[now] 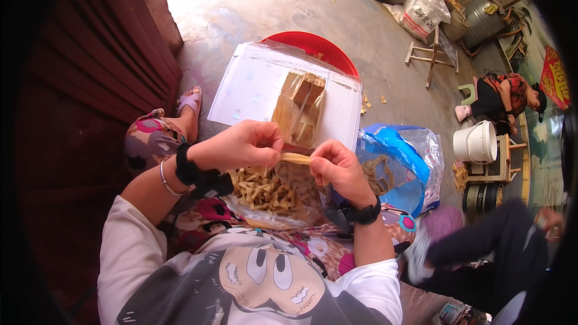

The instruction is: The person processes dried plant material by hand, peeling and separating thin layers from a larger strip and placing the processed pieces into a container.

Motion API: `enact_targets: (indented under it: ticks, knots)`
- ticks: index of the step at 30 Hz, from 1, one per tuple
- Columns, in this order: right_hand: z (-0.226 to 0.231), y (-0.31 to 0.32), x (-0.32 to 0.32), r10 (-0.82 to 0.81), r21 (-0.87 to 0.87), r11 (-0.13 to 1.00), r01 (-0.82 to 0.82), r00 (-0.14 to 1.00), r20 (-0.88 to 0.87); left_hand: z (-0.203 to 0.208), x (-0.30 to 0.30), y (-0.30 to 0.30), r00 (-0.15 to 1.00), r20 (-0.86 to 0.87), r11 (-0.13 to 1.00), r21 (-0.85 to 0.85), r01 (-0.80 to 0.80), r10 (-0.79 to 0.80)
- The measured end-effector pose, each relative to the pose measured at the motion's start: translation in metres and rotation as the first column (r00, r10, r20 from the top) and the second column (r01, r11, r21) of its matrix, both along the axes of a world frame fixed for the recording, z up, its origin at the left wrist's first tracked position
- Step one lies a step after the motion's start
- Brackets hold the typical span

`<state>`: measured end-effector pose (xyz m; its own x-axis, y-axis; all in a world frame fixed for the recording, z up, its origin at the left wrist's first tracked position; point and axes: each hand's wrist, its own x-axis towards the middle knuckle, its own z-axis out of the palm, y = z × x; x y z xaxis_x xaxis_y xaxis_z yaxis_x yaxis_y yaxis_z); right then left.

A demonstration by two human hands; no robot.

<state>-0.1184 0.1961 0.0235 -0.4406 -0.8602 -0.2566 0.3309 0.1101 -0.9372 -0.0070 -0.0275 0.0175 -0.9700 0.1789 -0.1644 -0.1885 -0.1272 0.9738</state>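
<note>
A pale yellow, folded-looking strip (296,158) stretches between my two hands, above my lap. My left hand (253,142) pinches its left end, fingers curled in. At the other end, thumb and fingers of my right hand (338,171) are closed on it. Just below the hands, many small tan knotted pieces (265,191) lie heaped in a clear plastic bag on my lap. Beyond the hands, a tan and brown block-shaped stack (301,108) rests on a white board (241,93); shiny clear film shows over part of it.
Under the board's far side is a red basin (331,54). A blue plastic bag (415,159) with brownish strips stands at my right. Farther right are a white bucket (475,142), a wooden stool (432,57), a white sack (424,9) and a seated person (506,96). Another person's legs (487,253) are close by.
</note>
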Motion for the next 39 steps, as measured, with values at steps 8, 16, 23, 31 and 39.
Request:
enact_targets:
  ticks: [8,16,23,31,39]
  knots:
    - [-0.012,-0.027,-0.014,-0.19,-0.089,0.973,0.213,0.519,-0.834,0.001,-0.023,0.005,0.662,-0.744,0.404,-0.635,-0.659,-0.09]
    - [0.004,-0.036,-0.008,-0.041,-0.012,0.977,0.215,0.131,-0.991,0.001,-0.024,0.015,0.738,-0.654,0.172,-0.756,-0.631,-0.165]
    - [0.006,0.005,0.0,0.163,0.227,0.962,0.149,0.354,-0.921,0.007,0.0,-0.003,0.904,-0.386,0.327,-0.891,-0.314,-0.183]
    - [-0.018,0.024,-0.006,0.234,0.394,0.917,0.063,0.716,-0.658,-0.051,0.015,0.015,0.88,-0.119,0.241,-0.971,-0.006,-0.46]
    - [-0.087,0.085,-0.064,0.395,0.703,0.661,0.261,0.676,-0.622,-0.138,0.008,0.064,0.698,0.19,0.072,-0.942,0.328,-0.69]
